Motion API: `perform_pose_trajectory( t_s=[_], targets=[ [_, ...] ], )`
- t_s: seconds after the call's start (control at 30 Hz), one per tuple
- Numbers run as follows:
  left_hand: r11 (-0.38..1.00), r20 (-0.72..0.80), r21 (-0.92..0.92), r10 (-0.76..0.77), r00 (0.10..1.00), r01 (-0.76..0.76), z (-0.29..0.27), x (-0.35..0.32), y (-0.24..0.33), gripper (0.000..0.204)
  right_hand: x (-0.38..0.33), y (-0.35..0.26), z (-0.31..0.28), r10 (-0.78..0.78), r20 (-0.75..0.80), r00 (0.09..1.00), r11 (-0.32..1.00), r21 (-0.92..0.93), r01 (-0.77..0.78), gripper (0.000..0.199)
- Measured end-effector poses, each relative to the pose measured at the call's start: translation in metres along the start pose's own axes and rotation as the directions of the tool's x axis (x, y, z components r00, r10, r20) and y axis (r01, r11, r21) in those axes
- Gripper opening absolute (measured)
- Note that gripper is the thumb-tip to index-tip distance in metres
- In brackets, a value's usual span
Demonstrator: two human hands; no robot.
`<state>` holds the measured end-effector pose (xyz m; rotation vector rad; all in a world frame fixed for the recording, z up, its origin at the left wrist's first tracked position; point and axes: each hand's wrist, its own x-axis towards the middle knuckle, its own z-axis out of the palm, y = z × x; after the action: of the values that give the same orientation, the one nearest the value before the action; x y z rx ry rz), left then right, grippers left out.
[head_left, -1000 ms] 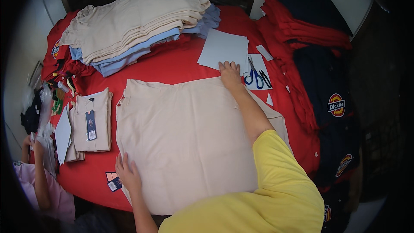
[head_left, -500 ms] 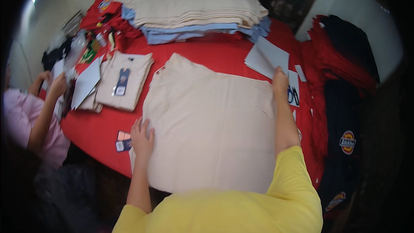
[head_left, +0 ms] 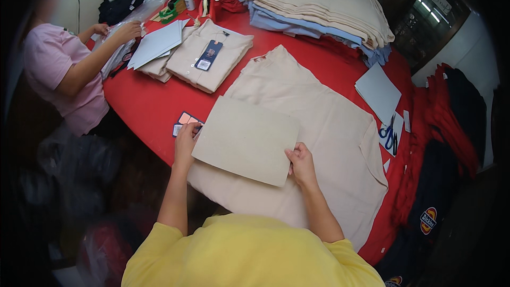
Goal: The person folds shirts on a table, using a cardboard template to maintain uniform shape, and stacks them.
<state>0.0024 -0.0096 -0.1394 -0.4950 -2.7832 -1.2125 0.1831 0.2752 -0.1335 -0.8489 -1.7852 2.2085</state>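
I have a tan cardboard sheet [head_left: 247, 141] lying flat on the spread beige garment [head_left: 324, 127], near its lower left part, on the red desk [head_left: 143, 106]. My left hand [head_left: 186, 139] pinches the board's left edge, its grip closed on it, and my right hand [head_left: 302, 163] clamps the right edge the same way, thumb on top (held at both ends, I judge, so the board stays square to the cloth). Just beside my left hand lie small dark-bordered cards [head_left: 183, 121]. Farther up sits a folded beige shirt [head_left: 210, 56] with a dark hang tag [head_left: 208, 56] at its middle. Grey-white sheets [head_left: 378, 92] and blue-handled scissors [head_left: 389, 137] lie right; stacked beige and blue garments [head_left: 319, 5] lie beyond. Another person's hand [head_left: 125, 32] handles sheets at the left.
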Motion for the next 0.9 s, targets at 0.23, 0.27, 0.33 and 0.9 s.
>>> perform_pose_trajectory(
  t_s=[0.23,0.27,0.33,0.9],
  targets=[
    [0.993,0.129,-0.031,-0.111,0.985,0.115,-0.039,-0.004,-0.013,0.023,-0.007,-0.004,0.0,0.029,-0.072,0.997,0.993,-0.115,-0.037,0.017],
    [0.989,0.151,-0.03,-0.138,0.979,0.144,-0.041,-0.008,-0.014,0.023,-0.013,-0.003,0.001,0.022,-0.057,0.998,0.994,-0.105,-0.028,0.017],
    [0.988,0.131,-0.045,-0.144,0.981,0.151,-0.042,-0.009,-0.019,0.022,-0.02,-0.012,0.008,-0.011,-0.024,1.0,0.997,-0.072,0.01,0.017],
    [0.917,0.109,0.336,0.188,0.976,-0.214,0.045,-0.031,0.042,0.088,-0.028,-0.028,0.02,0.095,-0.103,0.99,0.893,-0.43,-0.13,0.015]
  ],
)
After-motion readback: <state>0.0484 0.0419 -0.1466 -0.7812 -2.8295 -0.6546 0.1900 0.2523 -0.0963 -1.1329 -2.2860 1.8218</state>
